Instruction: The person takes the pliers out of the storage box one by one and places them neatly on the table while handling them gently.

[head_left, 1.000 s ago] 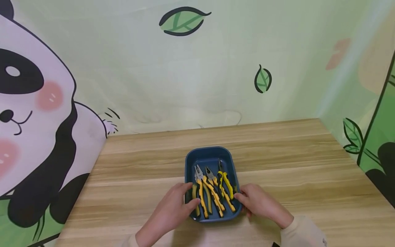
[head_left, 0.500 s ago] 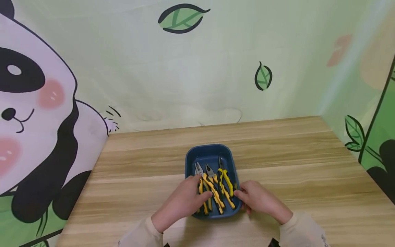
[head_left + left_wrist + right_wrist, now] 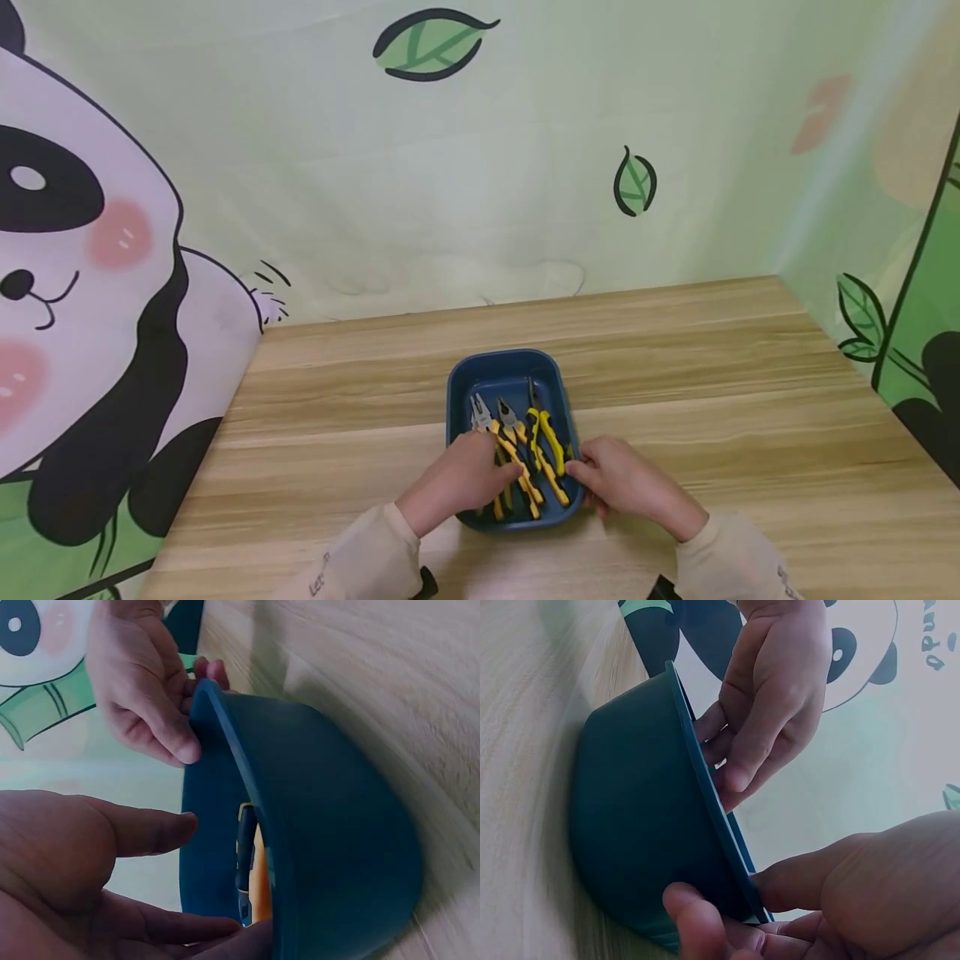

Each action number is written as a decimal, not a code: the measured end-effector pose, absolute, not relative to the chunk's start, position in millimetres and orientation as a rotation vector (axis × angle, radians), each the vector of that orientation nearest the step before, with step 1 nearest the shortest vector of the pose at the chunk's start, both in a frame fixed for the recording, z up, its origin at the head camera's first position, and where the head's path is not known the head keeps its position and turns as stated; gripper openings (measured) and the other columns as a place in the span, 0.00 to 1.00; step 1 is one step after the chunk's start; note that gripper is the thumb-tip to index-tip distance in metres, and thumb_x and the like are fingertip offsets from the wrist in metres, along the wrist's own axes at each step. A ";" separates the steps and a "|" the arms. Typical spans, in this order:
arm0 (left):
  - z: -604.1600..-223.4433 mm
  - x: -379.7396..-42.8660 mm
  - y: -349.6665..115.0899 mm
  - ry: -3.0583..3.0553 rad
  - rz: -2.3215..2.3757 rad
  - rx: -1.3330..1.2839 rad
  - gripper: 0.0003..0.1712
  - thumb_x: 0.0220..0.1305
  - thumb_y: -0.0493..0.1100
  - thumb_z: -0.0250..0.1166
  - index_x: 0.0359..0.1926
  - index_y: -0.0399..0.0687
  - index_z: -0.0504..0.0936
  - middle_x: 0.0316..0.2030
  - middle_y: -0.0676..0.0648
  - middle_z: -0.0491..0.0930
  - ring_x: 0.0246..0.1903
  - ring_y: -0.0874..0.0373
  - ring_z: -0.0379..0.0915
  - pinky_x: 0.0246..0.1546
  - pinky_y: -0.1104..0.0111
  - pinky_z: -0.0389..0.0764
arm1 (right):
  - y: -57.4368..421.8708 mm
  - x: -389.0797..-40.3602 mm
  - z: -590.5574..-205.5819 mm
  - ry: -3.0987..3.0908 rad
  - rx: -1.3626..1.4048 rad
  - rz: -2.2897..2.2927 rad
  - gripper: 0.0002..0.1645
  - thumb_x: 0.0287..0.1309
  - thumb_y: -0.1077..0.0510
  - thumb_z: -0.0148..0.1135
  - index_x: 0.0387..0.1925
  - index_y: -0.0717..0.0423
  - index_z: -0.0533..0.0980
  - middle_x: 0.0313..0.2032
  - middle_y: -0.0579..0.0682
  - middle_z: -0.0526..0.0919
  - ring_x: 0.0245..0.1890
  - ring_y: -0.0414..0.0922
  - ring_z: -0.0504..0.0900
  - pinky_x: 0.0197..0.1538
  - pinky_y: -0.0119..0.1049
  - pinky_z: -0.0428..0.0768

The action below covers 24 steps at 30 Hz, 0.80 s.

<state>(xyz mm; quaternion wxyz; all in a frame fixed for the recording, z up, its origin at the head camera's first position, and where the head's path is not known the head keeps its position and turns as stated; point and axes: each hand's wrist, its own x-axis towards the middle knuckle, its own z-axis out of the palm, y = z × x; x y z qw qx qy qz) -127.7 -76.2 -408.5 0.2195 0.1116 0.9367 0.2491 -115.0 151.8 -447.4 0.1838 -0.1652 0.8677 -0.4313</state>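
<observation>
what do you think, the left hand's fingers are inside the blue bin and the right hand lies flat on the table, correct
The right hand isn't flat on the table: the right wrist view shows it gripping the blue bin. The rest stands.

Several yellow-and-black pliers (image 3: 552, 444) lie side by side in a round-cornered blue tray (image 3: 502, 368).

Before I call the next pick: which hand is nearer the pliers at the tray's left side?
Left. The left hand reaches into the tray, over those pliers; the right hand pinches the tray's opposite rim, across from them.
</observation>
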 end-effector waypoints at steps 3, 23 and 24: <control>-410.0 -128.5 -73.8 2.600 0.650 0.282 0.23 0.72 0.50 0.67 0.23 0.40 0.79 0.24 0.42 0.77 0.15 0.57 0.71 0.20 0.65 0.73 | 152.1 -115.0 -447.8 2.441 -0.469 -1.220 0.14 0.74 0.62 0.57 0.30 0.61 0.77 0.17 0.45 0.78 0.12 0.38 0.75 0.18 0.29 0.67; -413.6 -144.5 -67.1 2.726 0.334 0.339 0.27 0.74 0.49 0.64 0.18 0.43 0.74 0.15 0.49 0.70 0.13 0.60 0.67 0.16 0.71 0.68 | 151.6 -116.0 -445.9 2.468 -0.458 -1.176 0.13 0.74 0.62 0.57 0.30 0.62 0.77 0.17 0.45 0.78 0.13 0.39 0.76 0.19 0.29 0.67; -414.5 -144.9 -66.4 2.745 0.306 0.351 0.28 0.74 0.49 0.64 0.16 0.44 0.73 0.14 0.50 0.68 0.12 0.61 0.66 0.15 0.71 0.67 | 151.7 -116.0 -446.1 2.468 -0.462 -1.176 0.13 0.74 0.62 0.56 0.30 0.62 0.77 0.17 0.45 0.78 0.13 0.39 0.76 0.19 0.29 0.67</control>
